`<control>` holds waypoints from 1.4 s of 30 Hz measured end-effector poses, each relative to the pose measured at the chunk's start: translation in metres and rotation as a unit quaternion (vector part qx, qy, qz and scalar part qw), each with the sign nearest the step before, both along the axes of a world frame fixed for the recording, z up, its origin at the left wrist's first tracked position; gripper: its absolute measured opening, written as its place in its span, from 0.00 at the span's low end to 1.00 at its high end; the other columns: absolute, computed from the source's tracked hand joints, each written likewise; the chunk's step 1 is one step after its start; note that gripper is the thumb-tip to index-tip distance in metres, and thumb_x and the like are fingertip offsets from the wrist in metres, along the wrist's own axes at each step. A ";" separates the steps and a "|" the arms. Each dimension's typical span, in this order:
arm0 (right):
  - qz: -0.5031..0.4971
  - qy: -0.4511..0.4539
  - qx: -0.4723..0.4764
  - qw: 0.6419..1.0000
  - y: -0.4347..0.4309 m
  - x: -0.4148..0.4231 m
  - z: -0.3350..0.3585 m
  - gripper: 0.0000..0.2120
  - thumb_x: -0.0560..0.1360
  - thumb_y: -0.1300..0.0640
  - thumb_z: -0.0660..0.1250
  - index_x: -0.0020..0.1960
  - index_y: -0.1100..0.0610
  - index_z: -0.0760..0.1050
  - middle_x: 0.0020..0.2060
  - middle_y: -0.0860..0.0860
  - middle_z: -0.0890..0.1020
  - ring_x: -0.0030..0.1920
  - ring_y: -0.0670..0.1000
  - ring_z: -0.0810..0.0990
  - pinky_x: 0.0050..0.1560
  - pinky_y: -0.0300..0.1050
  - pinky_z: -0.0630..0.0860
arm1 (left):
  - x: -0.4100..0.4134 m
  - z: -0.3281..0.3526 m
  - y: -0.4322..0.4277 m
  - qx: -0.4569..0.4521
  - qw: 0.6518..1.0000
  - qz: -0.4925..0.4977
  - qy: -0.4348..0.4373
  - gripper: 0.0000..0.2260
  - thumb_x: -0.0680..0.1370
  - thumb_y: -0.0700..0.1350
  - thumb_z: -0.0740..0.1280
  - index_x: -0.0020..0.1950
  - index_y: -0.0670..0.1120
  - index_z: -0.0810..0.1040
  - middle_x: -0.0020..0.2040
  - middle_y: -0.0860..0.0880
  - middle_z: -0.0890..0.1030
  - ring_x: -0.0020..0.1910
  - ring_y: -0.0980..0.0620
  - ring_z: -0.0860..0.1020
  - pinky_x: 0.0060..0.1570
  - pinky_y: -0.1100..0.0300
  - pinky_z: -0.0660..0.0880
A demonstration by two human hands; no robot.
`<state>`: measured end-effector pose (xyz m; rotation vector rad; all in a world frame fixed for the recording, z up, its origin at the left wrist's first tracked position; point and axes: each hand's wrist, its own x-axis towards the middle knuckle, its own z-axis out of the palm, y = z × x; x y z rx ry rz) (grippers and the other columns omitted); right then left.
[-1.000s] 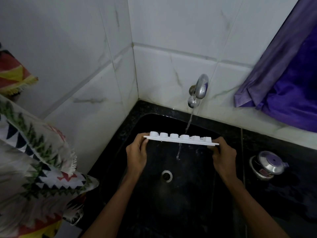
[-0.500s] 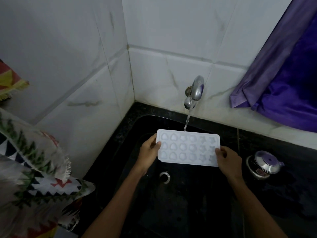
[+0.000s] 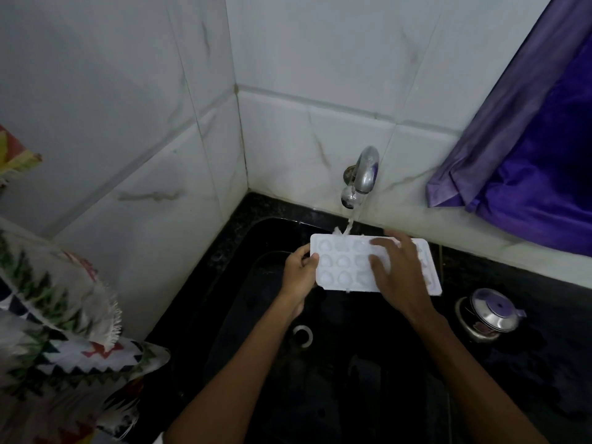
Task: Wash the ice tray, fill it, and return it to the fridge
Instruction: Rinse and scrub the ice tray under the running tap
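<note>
A white ice tray [image 3: 342, 267] with heart-shaped cells is held face up over the black sink [image 3: 256, 283], under the running chrome tap [image 3: 363, 174]. Water falls on the tray's far edge and splashes. My left hand [image 3: 299, 277] grips the tray's left end, thumb on top. My right hand [image 3: 397, 274] lies flat on the tray's right half with its fingers spread over the cells, hiding most of that side.
A steel lidded pot [image 3: 490, 312] stands on the black counter at the right. A purple curtain [image 3: 538, 155] hangs at the upper right. Patterned cloth [image 3: 57, 315] fills the left. The sink drain [image 3: 302, 336] lies below the tray, white tiled walls behind.
The tray turned from edge-on and upside down to face up under the stream. My right hand left the tray's right edge and now lies on top of its cells.
</note>
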<state>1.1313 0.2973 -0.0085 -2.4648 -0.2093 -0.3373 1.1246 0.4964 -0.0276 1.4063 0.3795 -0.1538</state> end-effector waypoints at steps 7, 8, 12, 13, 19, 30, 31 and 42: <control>0.111 0.000 -0.099 0.989 0.025 0.025 0.001 0.14 0.78 0.53 0.61 0.57 0.53 0.83 0.68 0.61 0.71 0.69 0.61 0.69 0.66 0.54 0.69 | 0.002 0.005 0.003 -0.008 1.000 0.017 -0.002 0.13 0.85 0.39 0.60 0.67 0.43 0.78 0.54 0.44 0.85 0.52 0.46 0.85 0.46 0.53 0.84; 0.111 -0.001 -0.115 0.987 0.027 0.027 0.000 0.16 0.78 0.52 0.59 0.57 0.52 0.83 0.67 0.61 0.71 0.68 0.62 0.70 0.64 0.57 0.71 | 0.002 0.006 0.004 -0.006 1.000 0.018 -0.005 0.13 0.85 0.39 0.60 0.66 0.43 0.78 0.53 0.45 0.86 0.51 0.47 0.85 0.45 0.55 0.84; 0.092 0.006 -0.160 0.983 0.032 0.029 -0.003 0.20 0.77 0.48 0.55 0.56 0.50 0.84 0.67 0.62 0.73 0.66 0.65 0.72 0.58 0.61 0.74 | 0.003 0.006 0.005 -0.003 1.000 0.017 -0.013 0.13 0.85 0.38 0.59 0.66 0.45 0.79 0.51 0.47 0.86 0.48 0.50 0.85 0.44 0.55 0.84; 0.088 0.011 -0.160 0.983 0.032 0.028 -0.003 0.21 0.77 0.47 0.54 0.56 0.49 0.84 0.67 0.62 0.73 0.66 0.64 0.71 0.58 0.62 0.73 | 0.003 0.006 0.005 -0.003 1.000 0.020 -0.011 0.13 0.85 0.38 0.59 0.66 0.44 0.79 0.51 0.47 0.86 0.48 0.50 0.85 0.44 0.56 0.84; 0.092 0.071 -0.117 0.986 0.033 0.032 0.001 0.16 0.80 0.51 0.59 0.60 0.46 0.83 0.73 0.56 0.67 0.72 0.59 0.63 0.68 0.60 0.67 | 0.005 0.002 0.006 -0.002 0.999 0.044 0.005 0.12 0.85 0.39 0.60 0.67 0.44 0.77 0.55 0.43 0.85 0.53 0.45 0.85 0.45 0.53 0.84; 0.082 0.073 -0.045 0.993 0.031 0.029 0.013 0.18 0.79 0.55 0.55 0.61 0.57 0.79 0.74 0.59 0.65 0.74 0.57 0.59 0.69 0.44 0.59 | 0.026 0.014 0.009 -0.039 0.996 0.079 0.025 0.13 0.85 0.39 0.59 0.67 0.41 0.78 0.55 0.45 0.84 0.51 0.47 0.84 0.48 0.51 0.84; 0.078 0.074 -0.038 0.993 0.031 0.029 0.015 0.18 0.78 0.56 0.55 0.59 0.56 0.80 0.73 0.59 0.65 0.74 0.57 0.59 0.68 0.45 0.60 | 0.027 0.014 0.009 -0.041 0.996 0.078 0.025 0.13 0.86 0.39 0.59 0.67 0.42 0.78 0.55 0.45 0.84 0.51 0.48 0.84 0.49 0.51 0.84; 0.125 0.104 -0.144 0.976 0.031 0.029 0.015 0.16 0.82 0.53 0.57 0.65 0.41 0.78 0.77 0.54 0.60 0.75 0.59 0.57 0.70 0.61 0.63 | 0.024 0.016 0.006 -0.040 0.997 0.062 0.006 0.12 0.85 0.39 0.60 0.66 0.45 0.78 0.53 0.46 0.85 0.53 0.46 0.85 0.50 0.48 0.84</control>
